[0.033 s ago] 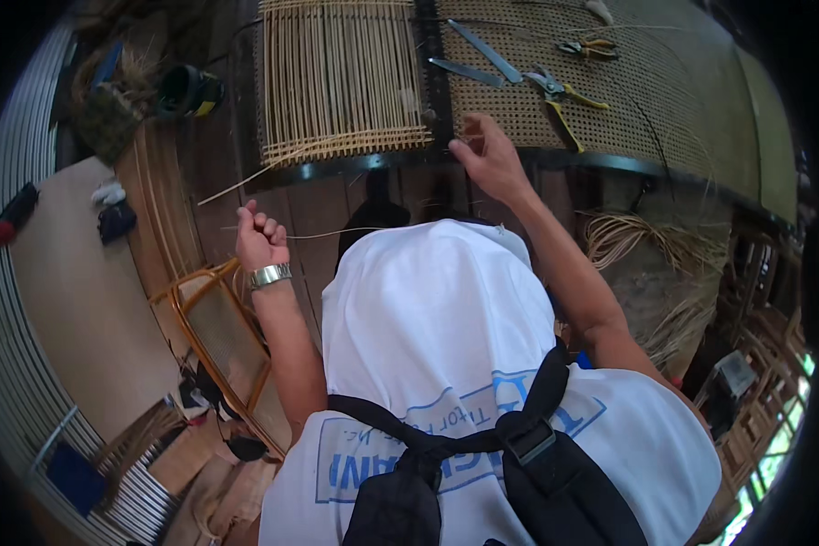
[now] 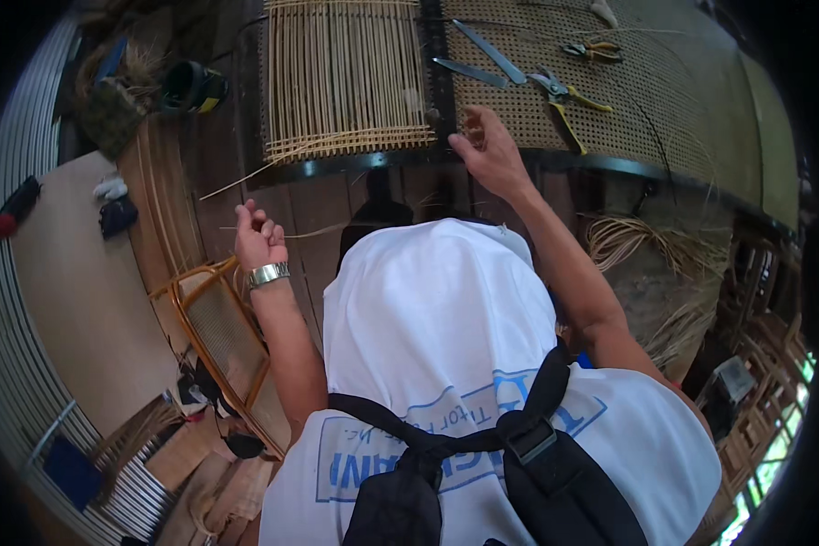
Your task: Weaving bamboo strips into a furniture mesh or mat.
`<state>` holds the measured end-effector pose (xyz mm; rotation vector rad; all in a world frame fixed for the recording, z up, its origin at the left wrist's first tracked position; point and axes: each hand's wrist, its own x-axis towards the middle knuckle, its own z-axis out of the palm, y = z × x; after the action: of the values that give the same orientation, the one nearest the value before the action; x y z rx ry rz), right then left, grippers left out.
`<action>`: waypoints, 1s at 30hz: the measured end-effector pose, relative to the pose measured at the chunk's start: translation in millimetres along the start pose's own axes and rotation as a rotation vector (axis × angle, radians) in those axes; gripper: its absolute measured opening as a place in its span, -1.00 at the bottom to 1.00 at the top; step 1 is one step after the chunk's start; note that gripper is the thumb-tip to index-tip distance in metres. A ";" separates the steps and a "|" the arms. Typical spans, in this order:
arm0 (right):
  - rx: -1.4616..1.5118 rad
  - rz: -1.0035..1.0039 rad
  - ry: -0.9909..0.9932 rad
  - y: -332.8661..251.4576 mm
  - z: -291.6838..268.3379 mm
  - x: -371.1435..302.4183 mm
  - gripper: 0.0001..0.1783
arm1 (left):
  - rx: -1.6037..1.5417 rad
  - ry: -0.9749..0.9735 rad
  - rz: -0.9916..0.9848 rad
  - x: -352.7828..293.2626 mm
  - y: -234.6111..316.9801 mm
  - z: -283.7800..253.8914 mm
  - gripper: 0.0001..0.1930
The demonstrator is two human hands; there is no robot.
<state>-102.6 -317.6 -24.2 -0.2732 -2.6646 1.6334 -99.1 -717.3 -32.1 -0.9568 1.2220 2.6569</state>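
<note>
My left hand [image 2: 260, 238], with a metal watch [image 2: 268, 274] at the wrist, is closed on a thin rattan strand [image 2: 317, 233]. The strand trails right toward my lap and pokes out a little on the hand's other side. Above it, a loose cane end [image 2: 233, 185] sticks out from the corner of a woven rattan panel [image 2: 346, 86] of close-set upright rods. My right hand [image 2: 490, 155] hovers at the table's front edge, just right of the panel's lower corner. Its thumb and bent fingers are apart, and nothing shows between them.
Open-weave cane sheeting [image 2: 519, 114] covers the table's right part, carrying a knife [image 2: 490, 51], another blade [image 2: 470, 73], yellow-handled snips [image 2: 562, 98] and pliers [image 2: 591, 53]. A dark bucket [image 2: 191, 88] stands left. Coiled rattan [image 2: 623, 238] lies right; a cane-seated wooden frame [image 2: 223, 332] leans lower left.
The whole view has shifted very slightly. The strand at my left hand hangs a little differently, and that hand's fingers have moved slightly. The right hand stays by the table edge.
</note>
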 end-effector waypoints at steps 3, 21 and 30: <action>0.005 -0.115 -0.001 -22.4 8.8 11.9 -0.43 | 0.170 0.107 0.049 -9.3 4.3 14.4 -0.80; -0.155 -0.184 -0.487 -98.2 43.2 74.4 -0.58 | 0.627 -0.057 0.428 39.0 61.4 54.6 -0.78; 0.053 -0.477 -0.426 -169.9 92.4 90.0 -0.29 | 0.550 -0.476 0.143 11.2 101.7 164.6 -0.80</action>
<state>-224.7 -461.0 76.0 0.7327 -2.6418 1.7351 -223.0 -672.8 110.2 -0.1519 1.7740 2.2246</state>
